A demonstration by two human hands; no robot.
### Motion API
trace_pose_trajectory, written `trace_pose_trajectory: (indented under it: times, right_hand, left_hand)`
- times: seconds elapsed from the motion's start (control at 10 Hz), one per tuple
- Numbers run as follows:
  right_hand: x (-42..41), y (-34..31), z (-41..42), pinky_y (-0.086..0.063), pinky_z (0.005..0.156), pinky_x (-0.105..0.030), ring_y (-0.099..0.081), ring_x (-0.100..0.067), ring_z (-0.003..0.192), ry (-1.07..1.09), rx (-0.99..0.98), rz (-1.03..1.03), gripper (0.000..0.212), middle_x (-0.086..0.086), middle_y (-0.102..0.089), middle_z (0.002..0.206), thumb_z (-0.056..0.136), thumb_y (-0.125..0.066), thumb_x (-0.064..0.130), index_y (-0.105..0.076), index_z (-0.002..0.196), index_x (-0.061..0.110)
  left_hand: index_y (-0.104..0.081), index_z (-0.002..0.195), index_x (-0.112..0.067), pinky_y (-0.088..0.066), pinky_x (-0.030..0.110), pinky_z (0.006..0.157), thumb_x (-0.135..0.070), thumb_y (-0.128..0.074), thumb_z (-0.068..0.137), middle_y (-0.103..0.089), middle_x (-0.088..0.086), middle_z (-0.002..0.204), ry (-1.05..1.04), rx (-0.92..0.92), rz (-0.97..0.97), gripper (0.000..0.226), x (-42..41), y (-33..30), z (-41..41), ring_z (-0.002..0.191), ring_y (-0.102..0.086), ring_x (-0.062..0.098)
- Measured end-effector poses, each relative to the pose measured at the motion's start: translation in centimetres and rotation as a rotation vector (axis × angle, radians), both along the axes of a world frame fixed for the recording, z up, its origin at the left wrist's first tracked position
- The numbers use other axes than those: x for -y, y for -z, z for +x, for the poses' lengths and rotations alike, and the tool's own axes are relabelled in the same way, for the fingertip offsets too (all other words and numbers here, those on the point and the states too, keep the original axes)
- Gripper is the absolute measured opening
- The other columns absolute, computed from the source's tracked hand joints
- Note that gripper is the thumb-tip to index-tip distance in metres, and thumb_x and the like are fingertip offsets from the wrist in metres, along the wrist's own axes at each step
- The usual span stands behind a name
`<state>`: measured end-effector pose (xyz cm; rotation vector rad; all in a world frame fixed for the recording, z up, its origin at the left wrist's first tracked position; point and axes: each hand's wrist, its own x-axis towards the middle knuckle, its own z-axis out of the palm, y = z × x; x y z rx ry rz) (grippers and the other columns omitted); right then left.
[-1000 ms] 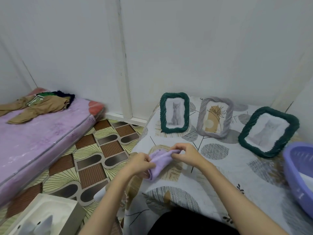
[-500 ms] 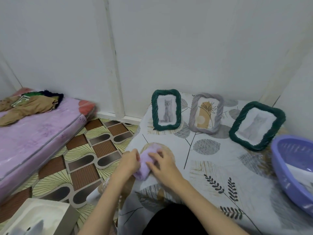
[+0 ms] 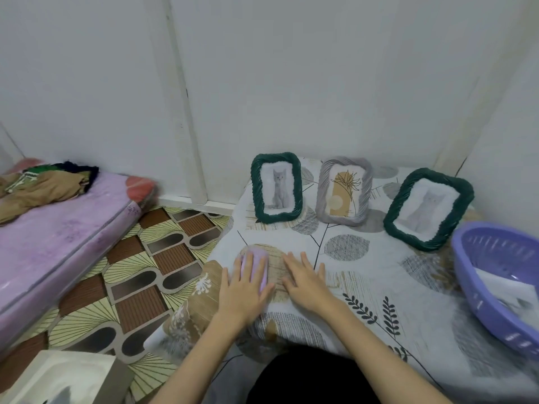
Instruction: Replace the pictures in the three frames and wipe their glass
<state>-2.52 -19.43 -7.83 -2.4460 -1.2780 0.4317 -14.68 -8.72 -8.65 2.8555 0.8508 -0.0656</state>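
Note:
Three frames stand at the back of the patterned table [image 3: 364, 287]: a dark green frame [image 3: 276, 188] with a grey cat picture on the left, a grey frame [image 3: 345, 191] with a plant drawing in the middle, and a second green frame [image 3: 428, 209] with a cat picture on the right, tilted. A folded lilac cloth [image 3: 258, 265] lies flat near the table's left edge. My left hand [image 3: 243, 290] lies flat on the cloth, fingers spread. My right hand [image 3: 306, 282] lies flat on the table just right of the cloth, holding nothing.
A purple plastic basket [image 3: 495, 275] with white sheets inside sits at the table's right edge. A pink mattress [image 3: 58, 237] with clothes on it lies on the patterned floor at left. A white box [image 3: 58, 377] stands at the bottom left. White walls close behind the frames.
Both hands folded the cloth above the table, then lowered it. It now lies flat on the table, my left hand pressing on it and my right hand off it.

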Motion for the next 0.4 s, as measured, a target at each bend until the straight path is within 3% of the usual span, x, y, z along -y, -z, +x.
trace_pose_trajectory:
  times: [0.1,0.2,0.3,0.4]
  right_hand:
    - [1.3,0.5,0.2,0.010,0.113,-0.050,0.011,-0.019,0.143,0.039,0.029,-0.011,0.056,0.000,0.001,0.157,0.099,-0.030,0.037,-0.007,0.148,0.025]
    - [3.7,0.7,1.0,0.007,0.115,-0.047,0.010,-0.021,0.144,0.122,0.065,0.025,0.053,-0.002,0.001,0.157,0.099,-0.029,0.035,-0.011,0.148,0.025]
    - [7.2,0.8,2.5,0.002,0.116,-0.046,0.006,-0.022,0.144,0.248,0.068,0.044,0.050,-0.004,-0.002,0.157,0.099,-0.028,0.033,-0.016,0.147,0.024]
    - [11.0,0.6,3.8,-0.004,0.116,-0.044,0.001,-0.023,0.144,0.361,0.109,0.007,0.049,-0.004,-0.006,0.157,0.099,-0.028,0.032,-0.019,0.146,0.023]
  left_hand:
    - [0.019,0.145,-0.024,0.008,0.047,0.114,-0.058,0.009,0.088,0.024,0.004,0.152,-0.051,-0.057,0.025,0.067,0.3,0.0,0.4,0.143,0.018,0.024]
    - [0.010,0.147,-0.013,0.010,0.044,0.115,-0.052,-0.002,0.095,0.018,0.011,0.154,-0.052,-0.038,0.027,0.066,0.8,-0.4,1.7,0.143,0.017,0.026]
    - [0.003,0.148,-0.014,0.009,0.041,0.118,-0.070,0.032,0.067,0.007,0.011,0.157,-0.032,0.025,0.022,0.102,0.4,0.4,2.2,0.145,0.009,0.023]
    - [-0.001,0.149,-0.013,0.011,0.046,0.114,-0.063,-0.003,0.088,0.003,0.009,0.157,-0.099,-0.050,0.026,0.079,1.0,-0.9,3.2,0.145,0.006,0.022]
